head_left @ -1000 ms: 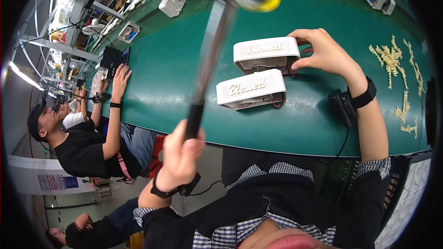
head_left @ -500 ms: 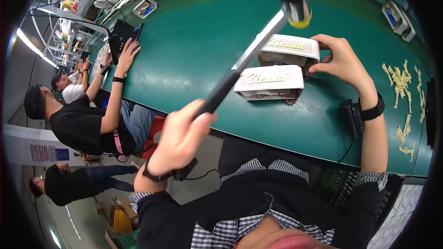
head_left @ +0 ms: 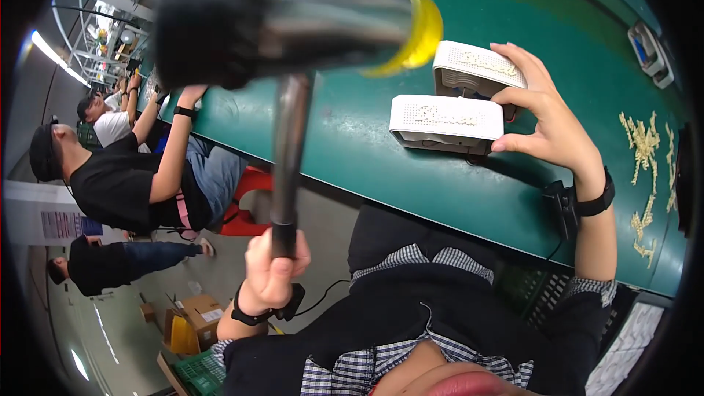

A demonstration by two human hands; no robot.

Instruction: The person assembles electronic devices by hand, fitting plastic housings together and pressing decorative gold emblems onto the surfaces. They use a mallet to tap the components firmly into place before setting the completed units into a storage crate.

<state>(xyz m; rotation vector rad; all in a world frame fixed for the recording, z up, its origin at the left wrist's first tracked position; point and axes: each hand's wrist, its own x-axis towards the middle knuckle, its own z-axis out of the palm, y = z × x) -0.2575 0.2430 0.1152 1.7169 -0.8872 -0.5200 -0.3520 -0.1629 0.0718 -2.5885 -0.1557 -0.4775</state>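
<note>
My left hand [head_left: 275, 273] is closed around the grip of a mallet [head_left: 334, 22], held upright. Its large head, with a black end and a translucent yellow face, looms blurred near the camera. On the green table lie two white plastic housings with pale raised lettering and perforated fronts. At the right end of the nearer housing [head_left: 446, 114], my right hand [head_left: 546, 121] has its thumb and index finger around the corner. The other fingers rest at the end of the farther housing [head_left: 477, 64]. Dark wires show beneath the housings.
Cream-coloured lettering scraps [head_left: 642, 150] lie at the table's right side. Another white housing with blue inside [head_left: 649, 55] stands at the far right. A black device [head_left: 561, 209] sits by my right wrist. Co-workers [head_left: 114, 165] are at the left; a red stool [head_left: 253, 202] stands beside the table.
My left hand has swung the mallet back, nearer the camera and leftward. My right hand has shifted from the farther housing onto the nearer one.
</note>
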